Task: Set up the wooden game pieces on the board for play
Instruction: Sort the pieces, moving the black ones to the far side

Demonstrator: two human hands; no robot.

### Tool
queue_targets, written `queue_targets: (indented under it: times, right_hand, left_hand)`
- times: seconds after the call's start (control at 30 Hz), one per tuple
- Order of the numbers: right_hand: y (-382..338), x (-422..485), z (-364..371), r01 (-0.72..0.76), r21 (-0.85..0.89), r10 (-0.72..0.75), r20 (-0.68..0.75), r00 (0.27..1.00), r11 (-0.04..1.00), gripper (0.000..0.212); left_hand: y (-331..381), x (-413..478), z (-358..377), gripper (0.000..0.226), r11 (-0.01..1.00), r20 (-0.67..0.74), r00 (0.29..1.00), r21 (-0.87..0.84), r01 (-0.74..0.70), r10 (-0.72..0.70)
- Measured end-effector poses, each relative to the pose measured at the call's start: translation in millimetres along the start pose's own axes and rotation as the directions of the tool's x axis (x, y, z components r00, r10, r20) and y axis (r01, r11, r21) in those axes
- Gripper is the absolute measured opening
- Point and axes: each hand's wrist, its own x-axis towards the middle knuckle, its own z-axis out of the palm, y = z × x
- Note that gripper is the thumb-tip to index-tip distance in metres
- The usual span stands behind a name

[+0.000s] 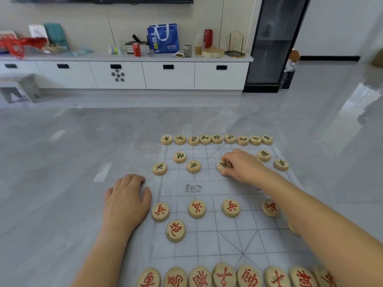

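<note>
On the far half of the board [207,241], the right hand [242,165] pinches a black-lettered piece [223,165] between thumb and fingers; the piece seems to touch the sheet. At the board's left edge the left hand [126,195] rests flat, fingers relaxed, holding nothing, just beside a red-lettered piece [160,211].

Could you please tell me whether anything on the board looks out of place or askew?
Nothing is spilled or damaged. The second red soldier and the rightmost visible red soldier lie turned, their characters slanted, unlike the upright leftmost red soldier.
</note>
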Motion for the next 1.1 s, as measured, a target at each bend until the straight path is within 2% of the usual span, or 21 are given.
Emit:
queue_targets:
  times: [0.1,0.2,0.3,0.53,0.6,0.67,0.7,0.77,0.87,0.9,1.0,1.1]
  right_hand:
    - [4,0,5,-0.023,0.081,0.021,0.029,0.999,0.996,0.051]
    - [6,-3,2,-0.012,0.090,0.007,0.047,0.999,0.996,0.063]
    - [7,-16,-10,-0.008,0.137,0.006,0.016,1.000,0.991,0.074]
    - [25,-110,-30,0.109,0.220,-0.103,-0.040,0.994,0.969,0.068]
    - [40,-130,-35,0.102,0.306,-0.057,-0.152,0.987,0.947,0.053]
    - [60,-142,-36,0.061,0.414,0.066,-0.286,0.956,0.908,0.044]
    - [71,-143,-35,0.025,0.487,0.139,-0.299,0.944,0.873,0.052]
    - [91,-145,-25,0.020,0.545,0.176,-0.305,0.936,0.838,0.064]
    - [96,-138,-26,-0.004,0.517,0.210,-0.340,0.917,0.856,0.034]
    - [93,-133,-24,0.002,0.497,0.202,-0.356,0.912,0.868,0.032]
    - [96,-126,-11,-0.007,0.520,0.184,-0.290,0.939,0.854,0.038]
    - [140,-119,17,-0.059,0.499,0.207,-0.248,0.946,0.865,0.052]
  left_hand:
    - [1,0,0,0.030,1.000,-0.003,1.000,-0.004,-0.006,0.006]
    - [1,-1,0,0.030,1.000,-0.010,1.000,-0.009,-0.008,0.008]
    - [1,-1,-1,0.031,1.000,-0.009,1.000,-0.008,-0.010,0.010]
    - [2,-1,-3,0.032,1.000,0.024,1.000,-0.009,-0.019,0.019]
    - [-1,0,-3,0.032,0.998,0.056,0.998,-0.058,0.009,-0.006]
    - [-6,6,-6,0.031,0.964,0.104,0.991,-0.242,0.111,-0.088]
    - [-6,12,-10,0.031,0.916,0.140,0.981,-0.360,0.177,-0.134]
    - [-1,30,-16,0.028,0.817,0.200,0.961,-0.510,0.270,-0.193]
    - [18,67,-13,0.026,0.826,0.232,0.952,-0.483,0.290,-0.199]
    - [26,81,-9,0.030,0.830,0.232,0.955,-0.485,0.277,-0.184]
    - [44,122,6,0.043,0.855,0.255,0.961,-0.469,0.221,-0.108]
    - [54,155,17,0.053,0.898,0.284,0.958,-0.412,0.157,-0.037]
